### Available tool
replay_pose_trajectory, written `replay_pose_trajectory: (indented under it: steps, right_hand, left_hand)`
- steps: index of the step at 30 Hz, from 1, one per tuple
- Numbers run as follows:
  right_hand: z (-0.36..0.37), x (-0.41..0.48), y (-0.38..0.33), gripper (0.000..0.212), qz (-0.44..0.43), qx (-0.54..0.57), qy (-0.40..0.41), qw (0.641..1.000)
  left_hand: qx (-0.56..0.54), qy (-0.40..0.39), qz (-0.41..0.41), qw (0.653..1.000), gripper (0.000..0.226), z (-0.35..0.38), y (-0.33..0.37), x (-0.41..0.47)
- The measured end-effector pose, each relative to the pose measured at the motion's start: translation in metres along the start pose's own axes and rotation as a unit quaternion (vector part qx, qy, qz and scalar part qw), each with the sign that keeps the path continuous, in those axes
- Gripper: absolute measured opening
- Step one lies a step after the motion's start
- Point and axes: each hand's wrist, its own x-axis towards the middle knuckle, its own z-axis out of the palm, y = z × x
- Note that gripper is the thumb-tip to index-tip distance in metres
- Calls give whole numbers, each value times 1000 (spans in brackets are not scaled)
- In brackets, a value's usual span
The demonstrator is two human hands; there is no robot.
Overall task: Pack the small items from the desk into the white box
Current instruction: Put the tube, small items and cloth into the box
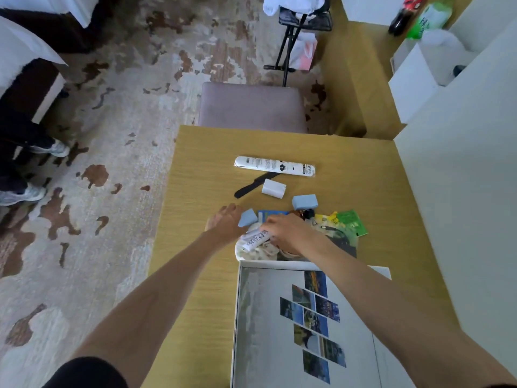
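The white box point(240, 317) lies open at the near edge of the desk point(201, 175), with photo prints lying inside. Just beyond its far wall sits a pile of small items. My left hand point(226, 222) holds a small blue block point(247, 217). My right hand point(291, 232) grips a white tube point(253, 239) over the pile. Farther back lie a second blue block point(305, 202), a white charger point(273, 188), a black strap point(251, 186) and a long white printed tube point(275, 165). Green and yellow packets point(349, 221) lie right of my right hand.
A mauve chair seat point(251, 107) stands against the desk's far edge. A white wall point(464, 177) borders the desk on the right. Someone's shoes point(22, 191) are on the patterned carpet at left. A black stand point(293, 37) is behind the chair.
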Motion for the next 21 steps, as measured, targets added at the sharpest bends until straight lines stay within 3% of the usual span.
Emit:
replay_pose_trajectory:
  steps: [4,8,10,12,17,19,21]
  right_hand:
    - [4,-2,6,41,-12,32,34,999]
    - [1,-21,10,36,23,146,105,983]
    - [-10,-39,12,25,58,255,164,951]
    - [-21,-64,11,22,92,353,213,906]
    - [-27,-136,-10,16,87,606,263,746]
    - [-22,-156,-18,19,74,637,249,726]
    - [-11,-172,-27,19,44,662,199,721]
  left_hand:
    - [-163,-61,-58,983,49,-14,-7,1]
    - [-394,-77,-143,904,34,-42,-8,-22]
    - [-494,-44,-141,857,34,-57,0,-45]
    - [-538,9,-132,832,40,-74,16,-74]
    - [-630,47,-75,772,53,-93,72,-147]
    - [-633,31,-48,772,56,-87,93,-173]
    - [-591,29,-48,805,52,-75,112,-194]
